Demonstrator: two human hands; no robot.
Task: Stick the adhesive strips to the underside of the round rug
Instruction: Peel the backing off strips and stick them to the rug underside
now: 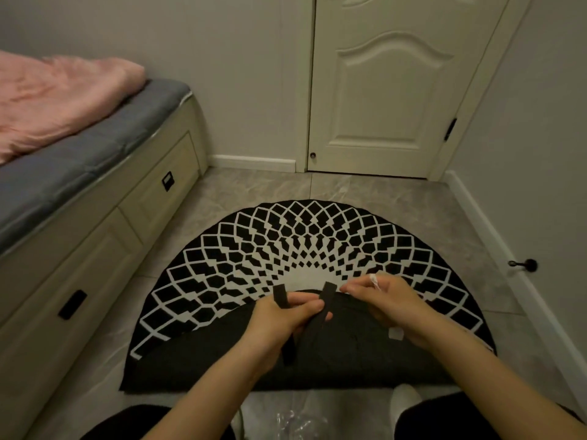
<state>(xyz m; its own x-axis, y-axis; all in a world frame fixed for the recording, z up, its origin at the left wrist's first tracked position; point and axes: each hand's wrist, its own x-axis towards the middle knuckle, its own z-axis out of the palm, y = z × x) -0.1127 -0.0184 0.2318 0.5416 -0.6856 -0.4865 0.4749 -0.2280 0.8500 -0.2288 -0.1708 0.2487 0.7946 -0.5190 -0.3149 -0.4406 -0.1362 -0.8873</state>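
The round rug [305, 242], black with a white diamond pattern, lies on the floor with its near part folded over, so its dark underside [197, 354] faces up. My left hand [286, 319] grips two black adhesive strips [325, 304] above the fold; their ends stick up past my fingers. My right hand [387, 300] hovers just right of the strips, fingers curled, with a small whitish scrap [374, 281] pinched at its fingertips. A small pale label [395, 333] sits on the underside by my right wrist.
A low bed with drawers [133, 198], a grey mattress and a pink blanket [54, 93] runs along the left. A closed door [390, 87] stands ahead. A door stopper [525, 265] juts from the right wall. Clear plastic wrapping [298, 423] lies between my knees.
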